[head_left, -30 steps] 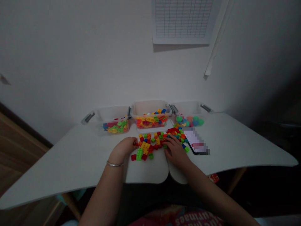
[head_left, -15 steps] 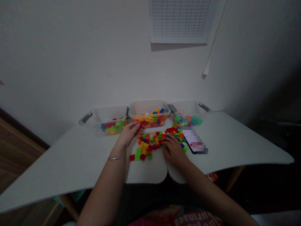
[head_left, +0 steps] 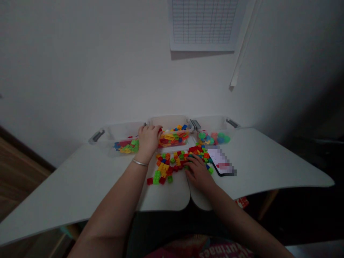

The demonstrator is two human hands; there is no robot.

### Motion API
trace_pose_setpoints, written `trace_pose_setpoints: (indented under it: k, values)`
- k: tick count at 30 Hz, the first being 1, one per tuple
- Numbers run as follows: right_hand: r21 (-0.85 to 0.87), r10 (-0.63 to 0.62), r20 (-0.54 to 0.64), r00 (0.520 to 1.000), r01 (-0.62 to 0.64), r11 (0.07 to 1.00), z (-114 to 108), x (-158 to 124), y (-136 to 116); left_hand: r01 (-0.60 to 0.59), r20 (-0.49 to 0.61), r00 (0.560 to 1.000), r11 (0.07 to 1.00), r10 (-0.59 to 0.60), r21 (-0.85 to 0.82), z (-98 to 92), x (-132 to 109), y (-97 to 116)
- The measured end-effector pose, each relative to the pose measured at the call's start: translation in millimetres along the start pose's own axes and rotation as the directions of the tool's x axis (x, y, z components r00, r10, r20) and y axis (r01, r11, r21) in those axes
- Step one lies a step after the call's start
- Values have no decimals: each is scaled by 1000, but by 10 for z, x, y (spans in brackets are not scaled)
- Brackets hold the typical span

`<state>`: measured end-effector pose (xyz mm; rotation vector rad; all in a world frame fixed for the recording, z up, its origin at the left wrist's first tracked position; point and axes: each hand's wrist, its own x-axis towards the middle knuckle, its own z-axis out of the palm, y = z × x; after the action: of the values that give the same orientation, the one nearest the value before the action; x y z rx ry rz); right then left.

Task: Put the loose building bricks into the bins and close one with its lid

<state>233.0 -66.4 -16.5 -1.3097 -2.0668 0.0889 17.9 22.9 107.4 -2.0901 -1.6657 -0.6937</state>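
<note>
The loose toy blocks [head_left: 163, 167] lie heaped at the centre of the frame on the white desk [head_left: 271, 161], where my right hand [head_left: 199, 172] rests over them, fingers bent, though I can't tell whether they grip any. My left hand [head_left: 149, 139] pinches a red block [head_left: 160, 129] at the left rim of the middle clear box [head_left: 169, 121]. At lower centre my pink top [head_left: 185, 248] shows pale letters, partly "urin"; the gridded sheet [head_left: 204, 27] at upper right is unreadable.
</note>
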Motion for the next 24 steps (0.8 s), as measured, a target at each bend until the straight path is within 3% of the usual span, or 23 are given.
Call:
trace_pose_setpoints:
  k: [7, 15, 24]
  values:
    - [-9, -10, 12, 1000, 10, 1000, -10, 2, -6, 56, 61, 997, 998, -56, -5, 142, -9, 34]
    - [-20, -4, 21, 1000, 4, 1000, 24, -11, 18, 137, 117, 984, 990, -138, 22, 140, 73, 67]
    - [-10, -16, 13, 1000, 16, 1000, 19, -8, 24, 37, 262, 964, 997, -53, 66, 92, 137, 47]
